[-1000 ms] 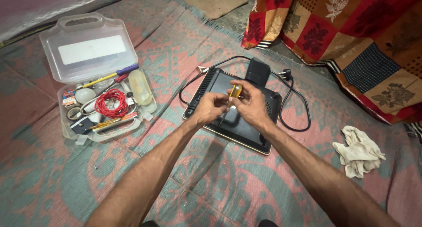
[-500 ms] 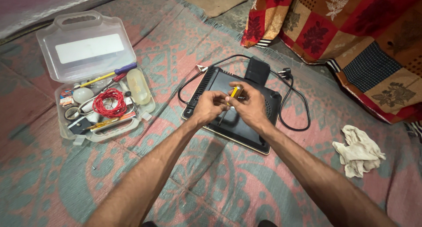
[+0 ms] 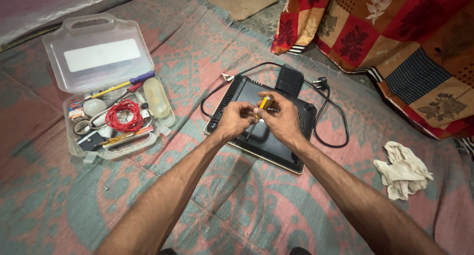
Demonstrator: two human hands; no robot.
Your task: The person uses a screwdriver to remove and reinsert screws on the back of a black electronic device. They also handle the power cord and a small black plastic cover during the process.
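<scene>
A small screwdriver (image 3: pixel 260 113) with a yellow handle is gripped between both hands above a flat black appliance (image 3: pixel 261 136) that lies on the patterned floor mat (image 3: pixel 237 205). The left hand (image 3: pixel 236 119) is closed around the lower shaft of the tool, its fingers curled in, while the right hand (image 3: pixel 281 118) is clamped on the yellow handle near the top. The two hands are brought together, almost touching, over the middle of the appliance. The tool is held tilted, its tip pointed down toward the black surface; whether the tip touches it cannot be told.

A black power cord (image 3: pixel 332 118) is looped around the far and right sides of the appliance, and a black adapter block (image 3: pixel 289 79) is seen at its far edge.

To the left, well apart, an open clear plastic case (image 3: pixel 98 57) is laid on the mat, with its lid folded back. A coil of red wire (image 3: pixel 123 115), a blue-and-yellow screwdriver (image 3: pixel 121 85) and other small items are kept in its tray. A crumpled white rag (image 3: pixel 402 168) is left on the mat to the right, and a patchwork quilt (image 3: pixel 395 38) is bunched at the upper right.
</scene>
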